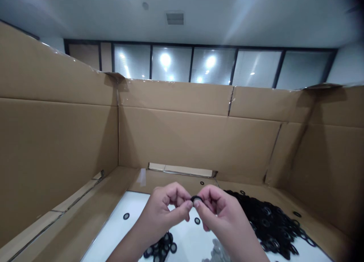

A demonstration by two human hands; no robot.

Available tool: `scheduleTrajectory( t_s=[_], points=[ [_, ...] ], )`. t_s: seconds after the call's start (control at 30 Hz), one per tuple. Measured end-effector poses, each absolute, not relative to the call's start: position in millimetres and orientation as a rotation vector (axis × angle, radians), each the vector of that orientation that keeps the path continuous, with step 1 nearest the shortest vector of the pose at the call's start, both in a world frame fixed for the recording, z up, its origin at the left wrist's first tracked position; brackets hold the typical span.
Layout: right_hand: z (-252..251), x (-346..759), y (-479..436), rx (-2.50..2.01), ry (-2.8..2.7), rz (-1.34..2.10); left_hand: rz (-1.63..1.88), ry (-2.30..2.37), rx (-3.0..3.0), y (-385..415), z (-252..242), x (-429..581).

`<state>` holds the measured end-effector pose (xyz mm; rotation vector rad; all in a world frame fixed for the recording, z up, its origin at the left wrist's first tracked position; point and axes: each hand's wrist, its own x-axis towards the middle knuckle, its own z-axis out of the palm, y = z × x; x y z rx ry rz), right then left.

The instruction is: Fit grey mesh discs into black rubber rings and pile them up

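A small black ring is pinched between my two hands above the white surface. My left hand grips its left side with thumb and index finger. On the other side, the thumb and fingers of my right hand close on the ring, and the thumb covers part of it. Just below my fingers, a black ring with a pale centre lies on the white board. A cluster of black rings, several with pale centres, lies beneath my left wrist. Small translucent pieces are heaped near my right forearm.
A large heap of black rings spreads at the right. One lone ring lies at the left, and another on the cardboard behind my hands. Tall cardboard walls stand at the left, back and right.
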<state>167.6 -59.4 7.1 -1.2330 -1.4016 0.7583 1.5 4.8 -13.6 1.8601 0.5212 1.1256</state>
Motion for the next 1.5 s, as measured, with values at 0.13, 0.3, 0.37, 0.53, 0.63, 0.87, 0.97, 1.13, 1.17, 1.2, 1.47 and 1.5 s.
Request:
scheduleTrajectory(
  t_s=[0.13, 0.3, 0.37, 0.53, 0.63, 0.87, 0.97, 1.13, 1.17, 1.2, 1.47, 1.5],
  points=[
    [10, 167, -63, -1.252, -1.464, 0.731, 1.023, 0.541, 1.849, 4, -8, -6],
    [5, 173, -57, -1.327, -1.629, 0.701, 0.947, 0.604, 1.968, 2, -1, -16],
    [3, 175, -55, -1.383, -1.679, 0.617, 0.900, 0.600, 1.984, 4, 0, -19],
    [2, 174, -53, -1.380, -1.729, 0.523, 0.885, 0.506, 1.796, 7, -4, -19],
    [0, 171, -52, -1.268, -1.618, 0.594, 0.960, 0.455, 1.639, 5, -4, -16],
    [-7, 168, -45, -1.036, -1.427, 0.777, 1.024, 0.411, 1.510, 1, -2, -8],
    [-5, 167, -47, -1.065, -1.441, 0.743, 1.030, 0.436, 1.568, 3, -2, -11],
    [1, 164, -52, -1.126, -1.494, 0.699, 1.023, 0.475, 1.678, 5, 0, -18],
    [2, 163, -53, -1.135, -1.495, 0.696, 1.044, 0.486, 1.697, 4, -1, -18],
    [3, 163, -53, -1.144, -1.491, 0.691, 1.075, 0.500, 1.715, 4, -1, -17],
    [10, 163, -62, -1.257, -1.514, 0.617, 1.228, 0.520, 1.728, -2, -8, -7],
    [11, 165, -63, -1.254, -1.517, 0.615, 1.225, 0.502, 1.729, -2, -8, -7]
  ],
)
